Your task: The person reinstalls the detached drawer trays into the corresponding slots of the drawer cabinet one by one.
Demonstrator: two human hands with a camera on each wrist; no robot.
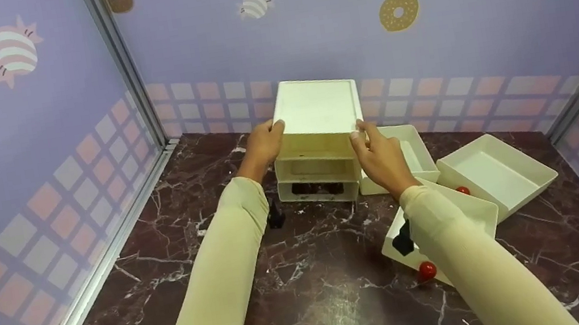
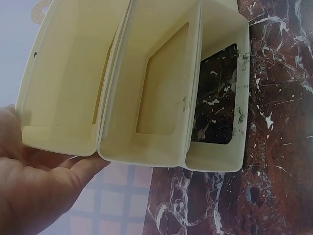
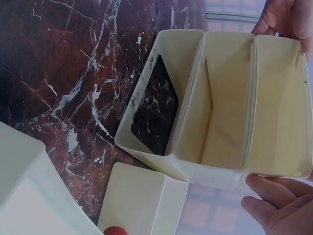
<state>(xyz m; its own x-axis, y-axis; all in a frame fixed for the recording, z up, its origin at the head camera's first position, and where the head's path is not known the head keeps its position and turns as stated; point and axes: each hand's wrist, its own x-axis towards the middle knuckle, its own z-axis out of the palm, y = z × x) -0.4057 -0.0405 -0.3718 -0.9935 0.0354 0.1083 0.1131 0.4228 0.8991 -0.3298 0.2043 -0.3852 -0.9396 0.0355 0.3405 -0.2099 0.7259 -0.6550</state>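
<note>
A cream three-tier drawer cabinet frame (image 1: 315, 107) stands near the back wall, its front openings facing me. All three tiers are hollow, and dark marble shows through the bottom tier's floor. My left hand (image 1: 265, 143) grips the top tier's left side, thumb by the upper front corner. In the left wrist view, the fingers of this left hand (image 2: 44, 181) curl along the tier's side. On the opposite side my right hand (image 1: 380, 157) holds the top tier's front right edge. The right wrist view shows fingertips of that right hand (image 3: 283, 200) against the tier's side wall.
Cream drawers lie to the right: one beside the frame (image 1: 415, 149), another farther right (image 1: 509, 175), and a nearer drawer (image 1: 481, 214) partly behind my right forearm. A round red knob (image 1: 427, 270) shows at the nearer drawer's edge. Patterned purple walls (image 1: 304, 28) enclose the marble tabletop (image 1: 287, 300).
</note>
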